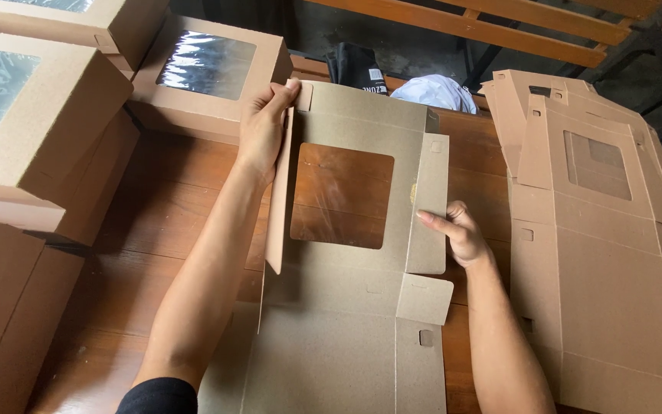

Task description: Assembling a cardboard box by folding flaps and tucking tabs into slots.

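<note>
A flat brown cardboard box blank [346, 253] with a clear square window lies centre on the bench [155, 222]. More flat blanks [607, 253] are stacked right. Folded windowed boxes [47, 100] are piled left.

Two bare forearms are seen, each ending in one of the hands: the left hand [263, 126] and the right hand [460, 234]. No gloves, rings, watches or bracelets are worn on either. Well back from the left hand, at the upper arm, the edge of a black sleeve [158, 395] is shown. Behind the right hand, the arm is left uncovered as far as it can be seen.
</note>
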